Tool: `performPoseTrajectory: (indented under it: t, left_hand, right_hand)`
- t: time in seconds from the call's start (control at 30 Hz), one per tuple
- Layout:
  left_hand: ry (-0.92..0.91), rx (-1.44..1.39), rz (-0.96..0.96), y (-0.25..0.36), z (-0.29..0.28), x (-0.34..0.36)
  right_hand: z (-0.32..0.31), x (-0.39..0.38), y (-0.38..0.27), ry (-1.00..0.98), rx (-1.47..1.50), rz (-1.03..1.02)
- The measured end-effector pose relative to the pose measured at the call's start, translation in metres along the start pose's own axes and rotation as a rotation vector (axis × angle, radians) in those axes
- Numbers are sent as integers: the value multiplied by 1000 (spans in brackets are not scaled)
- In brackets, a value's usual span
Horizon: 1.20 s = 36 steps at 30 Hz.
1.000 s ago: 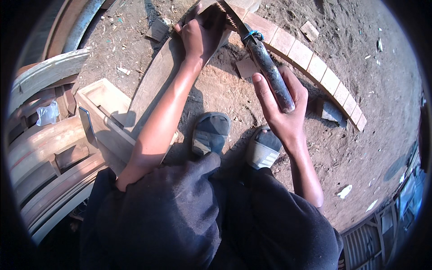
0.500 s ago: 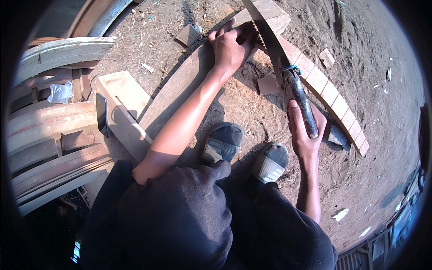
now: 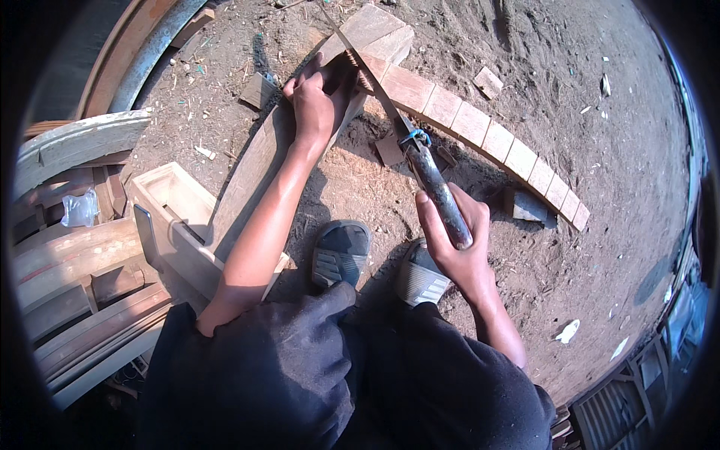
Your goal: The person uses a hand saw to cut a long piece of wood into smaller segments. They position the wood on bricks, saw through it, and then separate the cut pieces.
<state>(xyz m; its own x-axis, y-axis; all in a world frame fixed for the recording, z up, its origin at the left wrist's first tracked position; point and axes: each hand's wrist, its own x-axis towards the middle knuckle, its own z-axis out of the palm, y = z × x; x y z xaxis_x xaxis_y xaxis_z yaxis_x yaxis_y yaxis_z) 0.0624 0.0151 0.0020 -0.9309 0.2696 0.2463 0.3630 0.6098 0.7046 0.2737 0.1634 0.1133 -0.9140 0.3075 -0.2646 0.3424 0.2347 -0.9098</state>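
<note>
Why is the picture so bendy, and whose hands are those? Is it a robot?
No robot! Those are a person's own bare hands. A very wide camera worn on their head looks down, so straight edges bend, and you also see their sandals. The right hand holds a saw by its dark handle. The left hand is on a wooden board. On the dirt ground lies a curved wooden strip with lines across it.
</note>
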Motion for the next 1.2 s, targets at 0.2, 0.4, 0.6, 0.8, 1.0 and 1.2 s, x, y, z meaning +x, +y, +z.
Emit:
performPoseTrajectory:
  t: [0.2,0.4,0.6,0.8,1.0,1.2]
  left_hand:
    - [1,67,87,1,7,3]
    - [-22,-13,3,-4,15,-1]
    - [-32,143,69,3,-3,6]
    - [-55,412,218,-12,-80,-8]
    - [187,777,-136,-159,-298,-80]
    - [112,612,-431,-191,-351,-117]
  right_hand:
    - [-6,-6,13,61,-11,-9]
    - [-6,-11,6,56,-36,33]
    - [-1,-1,-3,31,113,84]
    - [-13,6,35,46,407,158]
    - [-13,9,34,18,475,163]
    - [-21,2,34,74,354,110]
